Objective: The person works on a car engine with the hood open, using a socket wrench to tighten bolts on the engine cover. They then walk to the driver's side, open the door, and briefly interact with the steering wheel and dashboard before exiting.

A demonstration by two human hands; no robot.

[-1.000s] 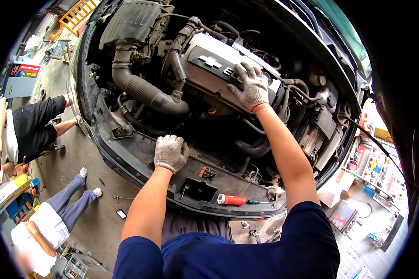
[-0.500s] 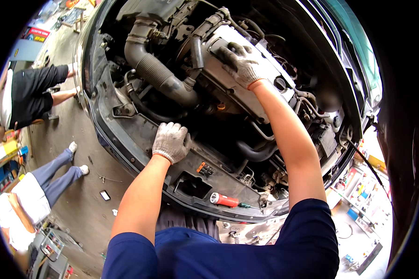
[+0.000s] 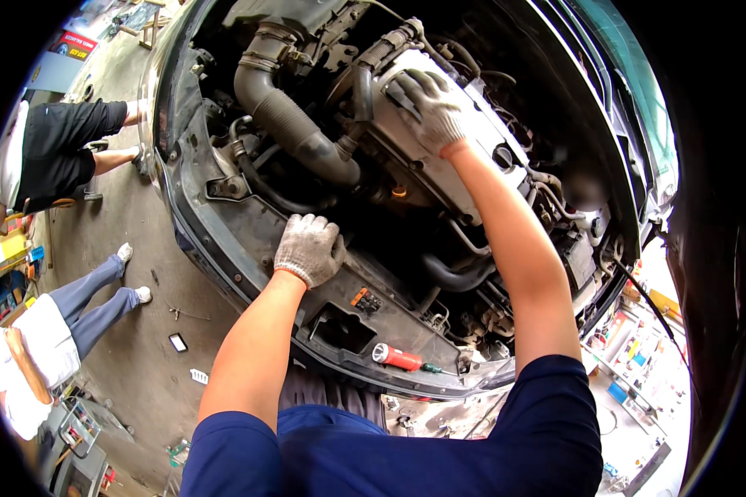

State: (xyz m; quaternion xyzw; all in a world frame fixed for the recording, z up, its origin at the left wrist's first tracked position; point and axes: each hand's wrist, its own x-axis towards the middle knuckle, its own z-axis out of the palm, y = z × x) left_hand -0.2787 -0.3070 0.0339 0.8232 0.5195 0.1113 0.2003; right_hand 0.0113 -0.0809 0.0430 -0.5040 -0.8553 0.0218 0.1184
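An opened engine bay lies in front of me. My right hand point(image 3: 427, 109), in a soiled whitish knit glove, lies on the silver engine cover point(image 3: 460, 147) with its fingers stretched out. My left hand point(image 3: 310, 250), gloved alike, has its fingers curled over the inner edge of the black front panel point(image 3: 244, 217); its fingertips are hidden. Left of the engine cover runs a ribbed black air intake hose point(image 3: 288, 124). On the front panel, nearer to me, a red flashlight point(image 3: 398, 357) with a pale head lies on its side, next to a green-handled screwdriver point(image 3: 431, 367).
A dark gap point(image 3: 385, 236) opens between the panel and the engine, with a black curved hose point(image 3: 460, 275) across it. Two people stand at the left, one in black shorts point(image 3: 62, 153), one in blue trousers point(image 3: 99, 302). A cluttered workbench point(image 3: 638, 373) is at the right.
The view has shifted slightly, moving the engine bay a little right and down. My right hand stays on the engine cover, its fingers a little straighter. My left hand keeps its place.
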